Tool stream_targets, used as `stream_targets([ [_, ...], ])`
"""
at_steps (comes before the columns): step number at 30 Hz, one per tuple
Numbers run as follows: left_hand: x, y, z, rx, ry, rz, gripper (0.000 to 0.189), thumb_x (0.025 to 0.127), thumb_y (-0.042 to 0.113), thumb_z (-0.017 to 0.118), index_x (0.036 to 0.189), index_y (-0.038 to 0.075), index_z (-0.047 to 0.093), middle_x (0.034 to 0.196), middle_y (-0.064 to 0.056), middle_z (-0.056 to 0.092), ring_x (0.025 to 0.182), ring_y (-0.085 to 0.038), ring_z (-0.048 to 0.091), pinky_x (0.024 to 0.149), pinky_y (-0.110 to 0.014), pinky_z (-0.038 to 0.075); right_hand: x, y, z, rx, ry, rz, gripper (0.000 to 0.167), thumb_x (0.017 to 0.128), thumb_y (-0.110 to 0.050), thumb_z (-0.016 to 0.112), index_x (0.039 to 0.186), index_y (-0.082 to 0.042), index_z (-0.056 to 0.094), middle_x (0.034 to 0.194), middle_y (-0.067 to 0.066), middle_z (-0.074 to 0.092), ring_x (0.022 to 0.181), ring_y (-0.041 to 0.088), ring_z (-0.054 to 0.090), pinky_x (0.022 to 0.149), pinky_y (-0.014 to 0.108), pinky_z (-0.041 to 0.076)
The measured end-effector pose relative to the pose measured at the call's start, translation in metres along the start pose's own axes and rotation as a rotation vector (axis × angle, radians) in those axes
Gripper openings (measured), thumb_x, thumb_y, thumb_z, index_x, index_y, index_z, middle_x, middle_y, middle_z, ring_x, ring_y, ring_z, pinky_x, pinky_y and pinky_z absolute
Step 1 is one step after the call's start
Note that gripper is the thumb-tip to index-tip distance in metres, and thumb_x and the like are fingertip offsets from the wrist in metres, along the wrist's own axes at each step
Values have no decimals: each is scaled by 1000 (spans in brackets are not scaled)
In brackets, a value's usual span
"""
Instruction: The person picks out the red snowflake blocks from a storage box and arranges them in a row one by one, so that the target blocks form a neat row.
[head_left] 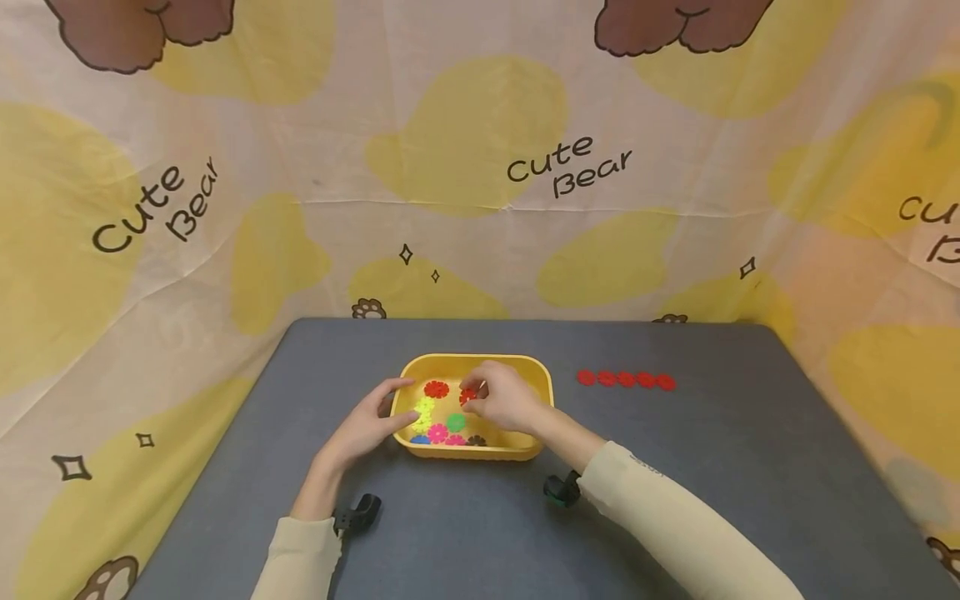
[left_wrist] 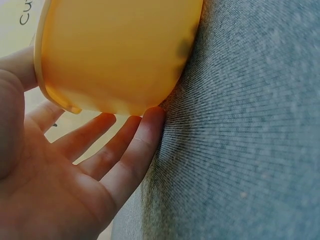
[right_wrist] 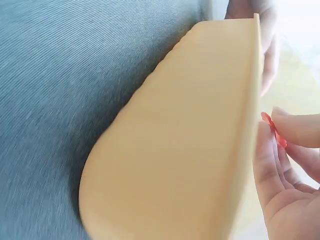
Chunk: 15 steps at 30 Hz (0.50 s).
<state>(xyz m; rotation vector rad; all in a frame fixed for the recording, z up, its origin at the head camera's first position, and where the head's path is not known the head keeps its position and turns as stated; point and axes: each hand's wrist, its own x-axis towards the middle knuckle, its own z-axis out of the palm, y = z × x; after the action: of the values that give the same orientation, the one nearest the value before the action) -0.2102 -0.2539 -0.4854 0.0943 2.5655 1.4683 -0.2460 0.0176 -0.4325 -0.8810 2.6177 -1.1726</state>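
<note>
While the right hand pinched a small red flower-shaped plastic disc over the shallow yellow plastic tray near the desk's middle, the left hand lay with relaxed, straight fingers against the tray's left wall. That thin disc looked easy to fumble back among the others. A row of five red discs waited toward the right edge. The backdrop cloth read "Cute Bear".
</note>
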Motion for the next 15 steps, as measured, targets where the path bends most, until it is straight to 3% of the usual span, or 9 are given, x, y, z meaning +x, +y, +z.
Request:
stream_targets([
  [7, -1, 0, -1, -10, 1, 6, 66, 91, 41, 75, 148, 22, 47, 161, -11, 34, 146, -43, 34, 111, -65, 33, -23, 2, -24, 41, 25, -36, 23, 85, -5, 82, 107, -3, 74, 99, 3, 65, 81, 13, 63, 70, 27, 54],
  [15, 0, -2, 0, -20, 6, 2, 67, 91, 40, 76, 148, 21, 47, 161, -12, 33, 145, -42, 35, 112, -63, 34, -47, 23, -46, 112, 62, -29, 25, 85, -7, 82, 109, -4, 74, 98, 1, 63, 80, 13, 66, 65, 29, 57],
])
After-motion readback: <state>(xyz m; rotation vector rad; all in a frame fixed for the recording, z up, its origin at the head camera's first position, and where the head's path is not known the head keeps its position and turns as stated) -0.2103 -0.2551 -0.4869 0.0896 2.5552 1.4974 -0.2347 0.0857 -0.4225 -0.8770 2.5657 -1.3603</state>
